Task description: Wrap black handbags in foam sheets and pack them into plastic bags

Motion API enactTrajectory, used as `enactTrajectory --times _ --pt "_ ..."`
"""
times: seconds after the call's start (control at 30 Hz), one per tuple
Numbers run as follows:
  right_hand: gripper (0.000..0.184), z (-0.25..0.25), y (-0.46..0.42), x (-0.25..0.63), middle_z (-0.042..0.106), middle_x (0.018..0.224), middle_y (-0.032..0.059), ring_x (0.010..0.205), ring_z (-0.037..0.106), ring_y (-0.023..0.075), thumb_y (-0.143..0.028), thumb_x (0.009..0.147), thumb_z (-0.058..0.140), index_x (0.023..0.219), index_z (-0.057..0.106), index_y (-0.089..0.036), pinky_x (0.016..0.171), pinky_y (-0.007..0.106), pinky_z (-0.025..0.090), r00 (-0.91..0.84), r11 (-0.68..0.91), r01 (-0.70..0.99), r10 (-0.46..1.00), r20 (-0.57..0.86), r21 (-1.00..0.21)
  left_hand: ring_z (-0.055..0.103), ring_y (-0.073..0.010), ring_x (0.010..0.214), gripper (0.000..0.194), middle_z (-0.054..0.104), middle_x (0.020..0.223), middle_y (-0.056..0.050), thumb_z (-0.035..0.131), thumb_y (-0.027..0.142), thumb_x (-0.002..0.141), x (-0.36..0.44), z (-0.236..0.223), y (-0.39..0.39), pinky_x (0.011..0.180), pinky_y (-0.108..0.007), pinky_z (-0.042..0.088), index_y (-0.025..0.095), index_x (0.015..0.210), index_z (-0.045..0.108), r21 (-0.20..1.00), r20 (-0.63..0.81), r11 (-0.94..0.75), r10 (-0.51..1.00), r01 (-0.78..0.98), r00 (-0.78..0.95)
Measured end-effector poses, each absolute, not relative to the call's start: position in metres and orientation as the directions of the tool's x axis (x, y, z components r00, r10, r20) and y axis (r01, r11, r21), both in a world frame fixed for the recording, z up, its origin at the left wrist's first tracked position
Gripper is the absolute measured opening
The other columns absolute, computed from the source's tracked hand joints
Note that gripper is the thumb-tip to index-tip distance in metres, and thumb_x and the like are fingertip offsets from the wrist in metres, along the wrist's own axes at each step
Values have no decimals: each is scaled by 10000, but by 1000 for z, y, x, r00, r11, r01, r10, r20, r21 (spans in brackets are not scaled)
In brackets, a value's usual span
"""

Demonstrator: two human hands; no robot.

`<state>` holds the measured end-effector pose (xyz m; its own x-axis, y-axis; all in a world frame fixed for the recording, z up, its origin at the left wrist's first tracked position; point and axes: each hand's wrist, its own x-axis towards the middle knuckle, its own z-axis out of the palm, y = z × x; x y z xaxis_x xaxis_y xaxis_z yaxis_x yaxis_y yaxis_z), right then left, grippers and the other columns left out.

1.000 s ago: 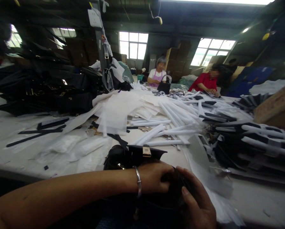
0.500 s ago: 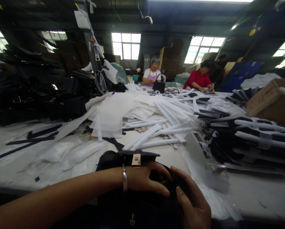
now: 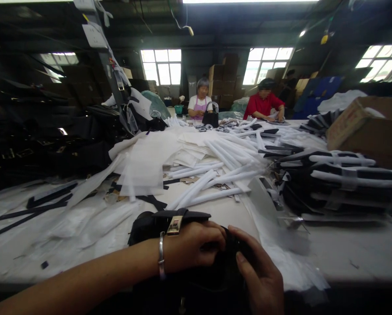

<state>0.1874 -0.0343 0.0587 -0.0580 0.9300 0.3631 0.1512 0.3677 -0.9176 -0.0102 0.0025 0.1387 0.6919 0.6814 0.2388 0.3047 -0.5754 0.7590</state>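
Observation:
A black handbag (image 3: pixel 141 229) stands on the near edge of the table, its flap raised at the back with a gold clasp (image 3: pixel 174 225) on it. My left hand (image 3: pixel 196 245), a silver bangle on the wrist, reaches across the bag's mouth. Its fingers are curled toward the inner right side; whatever is between them is hidden. My right hand (image 3: pixel 261 271) grips the bag's right side, thumb on the near side and fingers on the outside. The dark interior of the bag cannot be made out.
White paper sheets (image 3: pixel 143 162) and white foam rods (image 3: pixel 196 188) heap up beyond the bag. Black bags are piled at left (image 3: pixel 84 153); black pieces with white rods (image 3: pixel 340 188) are stacked at right, near a cardboard box (image 3: pixel 363 127). Two people work across the table.
The view has swung right, so the scene sits further left. My left fingers spread half a second ago and are now curled again. My right hand has kept its hold on the handbag.

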Motion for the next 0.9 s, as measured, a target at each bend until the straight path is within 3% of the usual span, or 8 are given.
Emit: enactTrajectory --times 0.13,0.33,0.57,0.63,0.77,0.83,0.9 --pt "327 57 -32 187 636 1286 4 1201 584 198 -263 936 542 1255 588 -318 1034 289 484 -53 370 143 929 366 -918 639 -201 1037 412 684 1110 -103 569 -59 760 -11 143 6 936 -244 468 132 1112 666 676 194 -661 587 327 786" --pt "314 62 -30 187 653 1256 20 1177 602 224 -262 930 542 1235 603 -306 1018 340 506 -52 392 152 920 388 -907 632 -193 995 304 665 1122 -88 574 33 860 -16 151 9 909 -254 470 174 1116 657 503 129 -762 534 409 836" --pt "323 70 -29 183 671 1229 38 1161 616 246 -243 912 550 1223 628 -284 1006 374 519 -50 420 130 908 417 -898 600 -200 886 111 641 962 -71 554 158 908 -8 154 2 776 -287 485 153 866 657 13 51 -894 448 448 892" --pt "325 71 -29 182 677 1220 38 1154 622 243 -233 904 555 1215 638 -280 1006 369 520 -55 432 122 902 428 -894 585 -206 862 95 630 931 -71 604 192 876 0 153 -1 713 -303 476 163 803 657 -58 13 -896 441 441 898" --pt "317 73 -29 181 687 1198 51 1128 637 251 -221 887 566 1186 660 -261 993 379 530 -45 447 121 895 445 -886 582 -248 960 83 648 955 -73 682 255 808 12 147 -1 683 -332 466 177 778 675 -35 -44 -913 409 407 912" --pt "320 73 -28 181 684 1204 47 1133 634 246 -223 888 562 1191 655 -263 996 374 527 -35 446 120 895 445 -887 589 -250 1028 43 676 968 -67 655 212 844 13 143 3 741 -315 473 185 841 688 38 -36 -917 396 397 918" --pt "324 72 -28 182 673 1223 40 1151 622 235 -233 897 550 1206 643 -269 1007 360 517 -31 440 116 898 440 -890 636 -212 950 93 701 939 -44 609 163 888 11 142 9 743 -280 475 198 931 684 139 -13 -893 430 428 903"
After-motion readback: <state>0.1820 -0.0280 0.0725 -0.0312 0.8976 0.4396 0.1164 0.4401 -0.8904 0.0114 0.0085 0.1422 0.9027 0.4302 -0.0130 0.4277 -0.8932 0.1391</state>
